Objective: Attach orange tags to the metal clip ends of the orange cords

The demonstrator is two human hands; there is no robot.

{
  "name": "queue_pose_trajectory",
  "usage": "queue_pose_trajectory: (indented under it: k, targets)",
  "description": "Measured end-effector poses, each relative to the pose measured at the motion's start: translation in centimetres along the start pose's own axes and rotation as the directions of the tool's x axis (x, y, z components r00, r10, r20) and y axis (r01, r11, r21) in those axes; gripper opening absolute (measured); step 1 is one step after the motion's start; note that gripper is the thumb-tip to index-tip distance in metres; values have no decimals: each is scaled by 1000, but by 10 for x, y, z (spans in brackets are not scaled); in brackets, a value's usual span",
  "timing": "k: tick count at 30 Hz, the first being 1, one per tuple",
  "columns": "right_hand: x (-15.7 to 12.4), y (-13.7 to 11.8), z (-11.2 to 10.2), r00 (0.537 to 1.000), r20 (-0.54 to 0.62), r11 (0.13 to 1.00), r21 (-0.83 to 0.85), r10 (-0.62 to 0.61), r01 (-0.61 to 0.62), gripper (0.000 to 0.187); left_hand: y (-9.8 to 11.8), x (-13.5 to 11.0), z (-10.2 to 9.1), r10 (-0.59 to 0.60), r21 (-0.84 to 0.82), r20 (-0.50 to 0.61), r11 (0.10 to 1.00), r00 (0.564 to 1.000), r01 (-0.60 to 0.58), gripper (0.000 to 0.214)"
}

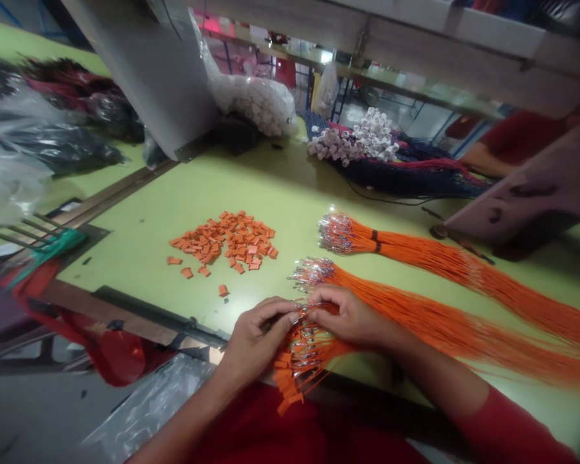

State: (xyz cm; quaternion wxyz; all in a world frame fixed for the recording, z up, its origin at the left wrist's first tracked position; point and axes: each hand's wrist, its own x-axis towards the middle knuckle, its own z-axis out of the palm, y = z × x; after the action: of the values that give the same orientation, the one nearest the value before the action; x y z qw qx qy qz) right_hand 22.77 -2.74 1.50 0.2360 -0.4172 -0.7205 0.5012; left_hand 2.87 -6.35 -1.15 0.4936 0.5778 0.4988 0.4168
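Observation:
My left hand (261, 332) is closed in a pinch at the table's front edge. What lies between its fingertips is too small and covered to make out. Close against it, the fingers of my right hand (343, 316) pinch an orange wire, its end hidden by the fingertips. Below both hands, orange wires with metal terminals and orange plastic connector housings (287, 380) hang over the edge. Beyond my right hand lies a loose bundle of orange wires (406, 309) with bare metal terminals (314, 270). A pile of loose orange housings (232, 238) is spread on the green table (140, 258).
Another orange wire bundle (415, 248), bound with black tape, lies farther back. Dark wires with white connectors (372, 138) sit behind it, near another person's arm (488, 158). A bag of white parts (261, 103) stands beside a grey upright (145, 71). Plastic-wrapped bundles (53, 135) are at left.

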Motion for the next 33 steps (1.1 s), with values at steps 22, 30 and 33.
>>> queue_pose_trajectory:
  k: [22, 30, 33]
  targets:
    - [7, 3, -2, 977, -53, 924, 337, 208, -178, 32, -24, 11, -120, 230, 717, 97, 658, 968, -228, 32]
    - [7, 2, -2, 978, -41, 909, 378, 204, -174, 34, -22, 17, -123, 151, 709, 68, 688, 986, -154, 36]
    - [7, 2, -1, 977, -54, 912, 374, 205, -171, 33, -17, 14, -109, 203, 658, -4, 738, 979, -150, 32]
